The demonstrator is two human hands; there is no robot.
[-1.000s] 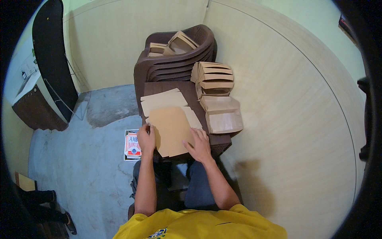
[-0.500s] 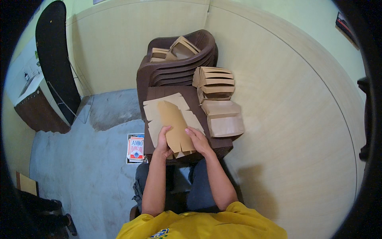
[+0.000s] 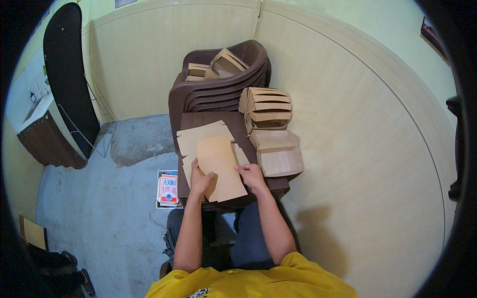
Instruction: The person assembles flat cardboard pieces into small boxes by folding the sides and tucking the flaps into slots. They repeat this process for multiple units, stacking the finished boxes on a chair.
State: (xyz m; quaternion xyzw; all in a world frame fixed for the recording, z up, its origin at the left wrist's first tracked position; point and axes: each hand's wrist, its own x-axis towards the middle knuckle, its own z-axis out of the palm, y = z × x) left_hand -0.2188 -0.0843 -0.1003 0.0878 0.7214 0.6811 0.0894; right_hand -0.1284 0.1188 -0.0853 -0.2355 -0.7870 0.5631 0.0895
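On a small dark brown table [image 3: 190, 120] lies a pile of flat brown paper sheets [image 3: 201, 135]. On top of it is a folded brown paper piece [image 3: 220, 164], long and narrow. My left hand [image 3: 200, 180] presses on its near left edge, and my right hand [image 3: 251, 176] holds its right edge. Finished brown paper bags [image 3: 276, 154] lie at the table's right side, with a taller stack of them [image 3: 266, 107] behind.
A stack of dark brown plastic chairs [image 3: 218, 89] stands behind the table, with more paper bags [image 3: 223, 64] on the seat. A small red and white box [image 3: 168, 188] lies on the grey floor at left. A beige wall curves close on the right.
Both hands have folded the wide paper sheet inward, so it is now a narrower strip. My left hand moved right onto the paper.
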